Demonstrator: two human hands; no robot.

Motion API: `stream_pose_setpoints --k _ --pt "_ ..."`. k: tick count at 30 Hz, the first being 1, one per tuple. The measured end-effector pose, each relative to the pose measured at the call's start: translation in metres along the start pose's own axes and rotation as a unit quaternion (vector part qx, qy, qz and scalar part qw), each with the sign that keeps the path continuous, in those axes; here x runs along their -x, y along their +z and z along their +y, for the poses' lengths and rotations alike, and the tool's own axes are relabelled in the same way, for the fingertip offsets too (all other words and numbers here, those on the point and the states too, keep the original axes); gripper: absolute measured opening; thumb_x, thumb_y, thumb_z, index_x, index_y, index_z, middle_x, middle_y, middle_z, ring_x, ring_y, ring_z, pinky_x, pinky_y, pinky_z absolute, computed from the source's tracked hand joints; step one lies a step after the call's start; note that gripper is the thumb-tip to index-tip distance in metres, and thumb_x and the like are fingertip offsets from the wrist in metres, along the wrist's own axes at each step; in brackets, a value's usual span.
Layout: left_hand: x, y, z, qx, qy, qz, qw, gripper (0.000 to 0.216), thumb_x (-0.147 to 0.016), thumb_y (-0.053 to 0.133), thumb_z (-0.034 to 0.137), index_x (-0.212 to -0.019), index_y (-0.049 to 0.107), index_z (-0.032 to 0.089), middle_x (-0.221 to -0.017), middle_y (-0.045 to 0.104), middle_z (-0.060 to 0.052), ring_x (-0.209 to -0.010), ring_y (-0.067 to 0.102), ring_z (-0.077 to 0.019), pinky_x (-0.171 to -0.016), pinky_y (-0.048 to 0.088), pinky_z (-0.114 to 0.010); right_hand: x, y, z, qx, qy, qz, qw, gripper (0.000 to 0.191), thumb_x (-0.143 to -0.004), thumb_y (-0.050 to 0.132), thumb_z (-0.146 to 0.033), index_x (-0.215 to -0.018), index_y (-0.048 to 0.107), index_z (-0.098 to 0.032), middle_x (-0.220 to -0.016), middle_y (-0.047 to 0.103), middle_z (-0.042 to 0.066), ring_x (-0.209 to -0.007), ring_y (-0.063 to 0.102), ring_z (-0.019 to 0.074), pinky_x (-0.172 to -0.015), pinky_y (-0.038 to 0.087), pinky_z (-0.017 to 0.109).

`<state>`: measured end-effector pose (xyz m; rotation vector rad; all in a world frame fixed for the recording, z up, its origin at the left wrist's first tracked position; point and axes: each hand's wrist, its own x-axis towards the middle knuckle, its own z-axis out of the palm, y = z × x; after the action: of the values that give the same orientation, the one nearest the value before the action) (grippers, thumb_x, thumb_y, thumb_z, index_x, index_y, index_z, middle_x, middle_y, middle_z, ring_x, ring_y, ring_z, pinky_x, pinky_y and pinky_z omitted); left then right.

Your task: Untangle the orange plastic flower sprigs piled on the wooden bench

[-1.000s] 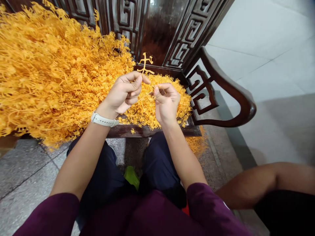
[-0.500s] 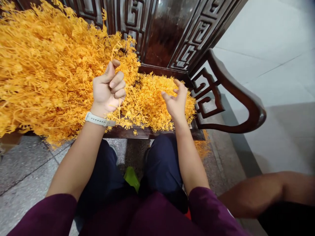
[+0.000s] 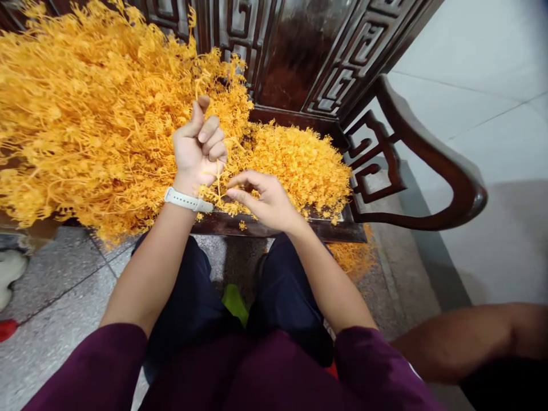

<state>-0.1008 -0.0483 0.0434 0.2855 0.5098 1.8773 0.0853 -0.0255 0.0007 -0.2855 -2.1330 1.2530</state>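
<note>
My left hand [image 3: 197,147], with a white watch band on its wrist, is raised in a loose fist around a thin orange plastic sprig [image 3: 217,177] that hangs down from it. My right hand [image 3: 262,198] sits just below and to the right, its thumb and forefinger pinched at the lower end of that sprig. Behind my left hand a big heap of long orange plastic sprigs [image 3: 85,114] covers the dark wooden bench seat [image 3: 274,227]. A smaller pile of short orange pieces [image 3: 299,165] lies to the right of my hands.
The bench has a carved dark back [image 3: 295,51] and a curved armrest [image 3: 428,165] on the right. Another person's bare arm [image 3: 462,339] reaches in at the lower right. Some orange pieces [image 3: 351,257] lie on the grey floor beside the bench.
My right hand let go a piece over the small pile, opened, then came back left and pinched the sprig under my left fist. My left hand rose and closed.
</note>
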Motion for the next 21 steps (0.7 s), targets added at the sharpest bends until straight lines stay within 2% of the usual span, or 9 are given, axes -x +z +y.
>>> stream_pose_setpoints --k 4,7,10,12,14,15,17,19,21 --pt "-0.005 -0.005 0.012 -0.02 0.021 0.026 0.999 0.042 -0.119 0.032 0.034 -0.091 0.06 0.023 -0.053 0.024 0.006 -0.043 0.011 -0.0111 -0.041 0.003 -0.029 0.0 -0.004 0.002 -0.057 -0.011 0.121 0.991 0.027 -0.099 0.072 -0.048 -0.094 0.071 -0.021 -0.081 0.067 -0.001 -0.066 0.059 0.0107 -0.062 0.049 0.028" --pt "-0.008 -0.006 0.013 -0.1 0.052 0.036 0.993 0.03 -0.115 0.046 0.03 -0.089 0.058 0.025 -0.053 0.025 0.007 -0.041 0.011 -0.0104 -0.042 0.004 -0.031 -0.002 -0.006 0.002 -0.047 -0.03 0.191 0.98 0.03 -0.097 0.073 -0.051 -0.091 0.069 -0.022 -0.078 0.063 -0.001 -0.063 0.056 0.0111 -0.058 0.047 0.029" --pt "-0.018 -0.009 0.01 -0.215 0.092 0.034 0.972 0.025 -0.111 0.057 0.039 -0.09 0.056 0.027 -0.054 0.019 0.006 -0.042 0.016 -0.0107 -0.049 0.0 -0.033 0.0 -0.003 -0.008 -0.038 -0.073 0.194 0.978 0.028 -0.099 0.072 -0.048 -0.088 0.068 -0.023 -0.077 0.064 0.0 -0.069 0.06 0.0128 -0.064 0.05 0.031" --pt "-0.026 -0.014 0.013 -0.251 0.144 0.04 0.956 0.029 -0.115 0.048 0.042 -0.092 0.054 0.025 -0.06 0.012 0.004 -0.045 0.017 -0.0091 -0.055 -0.003 -0.032 0.007 0.0 -0.021 -0.064 -0.115 0.172 0.976 0.023 -0.102 0.069 -0.041 -0.087 0.068 -0.023 -0.075 0.063 0.0 -0.068 0.061 0.0126 -0.065 0.052 0.031" --pt "-0.034 -0.022 0.022 -0.257 0.21 0.055 0.942 0.032 -0.118 0.038 0.035 -0.092 0.052 0.023 -0.068 0.007 0.001 -0.048 0.015 -0.0077 -0.061 -0.006 -0.031 0.015 0.0 -0.034 -0.104 -0.145 0.144 0.973 0.022 -0.103 0.068 -0.038 -0.087 0.067 -0.024 -0.07 0.062 -0.001 -0.064 0.061 0.0128 -0.062 0.052 0.031" --pt "-0.035 -0.026 0.029 -0.257 0.237 0.062 0.935 0.032 -0.119 0.036 0.031 -0.092 0.052 0.023 -0.072 0.005 0.0 -0.049 0.012 -0.008 -0.063 -0.007 -0.032 0.019 -0.002 -0.037 -0.116 -0.144 0.132 0.974 0.021 -0.103 0.068 -0.039 -0.088 0.068 -0.024 -0.069 0.061 -0.001 -0.063 0.06 0.013 -0.06 0.052 0.031" --pt "-0.033 -0.031 0.043 -0.263 0.245 0.055 0.931 0.029 -0.118 0.038 0.029 -0.093 0.052 0.023 -0.076 0.001 -0.002 -0.052 0.008 -0.0108 -0.065 -0.009 -0.034 0.023 -0.009 -0.034 -0.119 -0.109 0.125 0.979 0.02 -0.101 0.07 -0.042 -0.093 0.069 -0.024 -0.071 0.062 0.0 -0.06 0.06 0.0127 -0.056 0.051 0.03" --pt "-0.025 -0.032 0.051 -0.266 0.22 0.04 0.938 0.028 -0.117 0.042 0.036 -0.094 0.053 0.025 -0.079 -0.003 -0.003 -0.054 0.005 -0.0137 -0.066 -0.01 -0.036 0.022 -0.023 -0.016 -0.092 -0.051 0.156 0.982 0.02 -0.1 0.07 -0.045 -0.107 0.07 -0.026 -0.082 0.066 0.001 -0.064 0.061 0.0125 -0.056 0.053 0.029" --pt "-0.016 -0.028 0.052 -0.265 0.194 0.035 0.944 0.028 -0.115 0.045 0.042 -0.093 0.054 0.026 -0.082 -0.006 -0.004 -0.054 0.004 -0.0153 -0.067 -0.011 -0.036 0.018 -0.043 0.014 -0.038 0.005 0.204 0.978 0.035 -0.1 0.068 -0.049 -0.128 0.065 -0.029 -0.103 0.07 0.005 -0.08 0.066 0.0155 -0.067 0.059 0.032"
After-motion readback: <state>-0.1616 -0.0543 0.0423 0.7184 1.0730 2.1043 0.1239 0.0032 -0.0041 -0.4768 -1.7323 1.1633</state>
